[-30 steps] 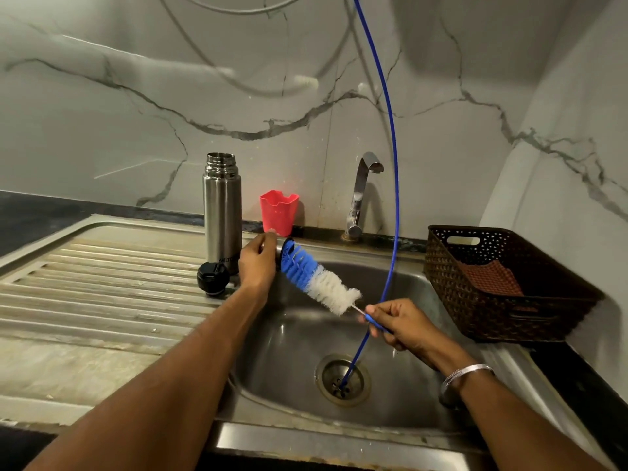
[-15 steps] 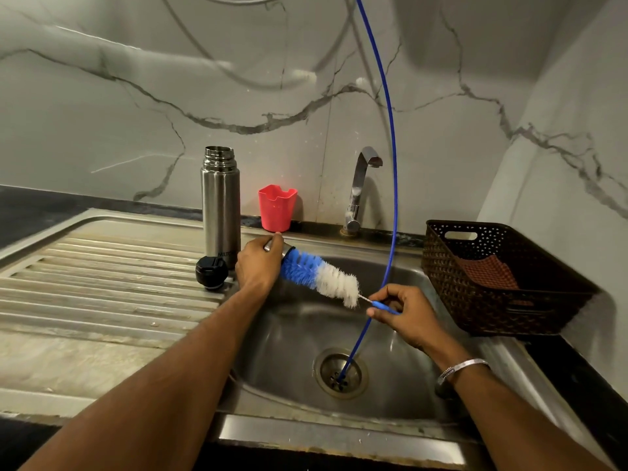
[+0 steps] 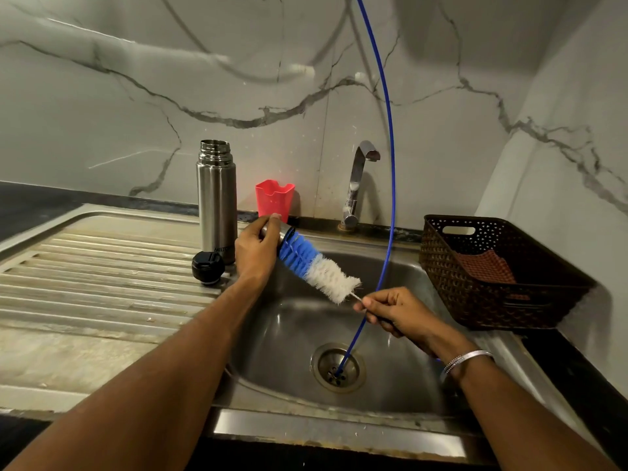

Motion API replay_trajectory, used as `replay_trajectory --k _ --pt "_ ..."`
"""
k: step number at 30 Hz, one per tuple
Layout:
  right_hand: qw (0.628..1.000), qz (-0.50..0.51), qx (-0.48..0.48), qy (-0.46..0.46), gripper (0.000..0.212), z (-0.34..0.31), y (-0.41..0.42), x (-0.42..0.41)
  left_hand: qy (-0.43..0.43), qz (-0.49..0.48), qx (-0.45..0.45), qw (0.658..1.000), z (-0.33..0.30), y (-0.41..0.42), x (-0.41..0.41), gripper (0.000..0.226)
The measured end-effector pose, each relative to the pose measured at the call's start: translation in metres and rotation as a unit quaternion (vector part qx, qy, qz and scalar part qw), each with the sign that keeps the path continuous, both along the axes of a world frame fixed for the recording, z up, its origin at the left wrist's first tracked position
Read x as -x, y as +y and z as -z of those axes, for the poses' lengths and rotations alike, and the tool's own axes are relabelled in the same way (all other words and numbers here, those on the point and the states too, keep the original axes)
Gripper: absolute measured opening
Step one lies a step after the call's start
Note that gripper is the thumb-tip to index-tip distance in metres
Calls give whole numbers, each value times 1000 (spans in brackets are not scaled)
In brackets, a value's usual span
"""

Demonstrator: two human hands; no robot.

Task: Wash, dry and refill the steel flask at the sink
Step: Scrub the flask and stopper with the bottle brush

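Observation:
The steel flask (image 3: 216, 202) stands upright and uncapped on the drainboard, left of the sink basin (image 3: 401, 379). Its black stopper (image 3: 208, 267) lies at its foot. My left hand (image 3: 255, 252) grips a small steel cup (image 3: 276, 231) tilted over the basin's left edge. A blue and white bottle brush (image 3: 317, 268) has its blue end pushed into that cup. My right hand (image 3: 396, 312) pinches the brush's thin handle over the basin.
A steel tap (image 3: 357, 183) rises behind the basin. A red plastic holder (image 3: 274, 198) stands beside the flask. A thin blue hose (image 3: 390, 164) hangs down into the drain (image 3: 337, 367). A brown woven basket (image 3: 496, 270) with a cloth sits on the right counter.
The brush has slid a little in and out of the cup, and my right hand has shifted slightly up and right with the handle. The flask and stopper have not moved.

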State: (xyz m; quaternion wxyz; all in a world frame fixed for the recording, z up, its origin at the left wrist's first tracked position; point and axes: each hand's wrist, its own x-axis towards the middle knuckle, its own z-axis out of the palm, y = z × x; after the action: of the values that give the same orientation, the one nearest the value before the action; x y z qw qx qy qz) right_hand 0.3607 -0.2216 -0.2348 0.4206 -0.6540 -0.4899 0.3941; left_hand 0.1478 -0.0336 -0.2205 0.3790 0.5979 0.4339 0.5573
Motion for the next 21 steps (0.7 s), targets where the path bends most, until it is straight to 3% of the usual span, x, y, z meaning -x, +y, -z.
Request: replay_trajectory --k 3,6,9,12,16,21 --pt "996 65 -49 -22 13 -3 3 2 27 -15 -11 999 -7 -4 1 35" --pt "989 106 -84 -63 17 -1 4 -3 52 -16 -11 998 -6 -6 2 32" --pt "990 83 -79 -84 10 2 3 -7 61 -24 6 998 -5 -7 2 33" --pt "999 10 -34 -31 16 3 1 -8 36 13 50 998 -4 -4 2 33" --pt "994 -31 35 99 31 3 2 -9 -74 40 109 991 -2 1 0 35" --pt "998 16 -5 62 21 8 9 -5 -57 36 77 995 3 5 -1 37"
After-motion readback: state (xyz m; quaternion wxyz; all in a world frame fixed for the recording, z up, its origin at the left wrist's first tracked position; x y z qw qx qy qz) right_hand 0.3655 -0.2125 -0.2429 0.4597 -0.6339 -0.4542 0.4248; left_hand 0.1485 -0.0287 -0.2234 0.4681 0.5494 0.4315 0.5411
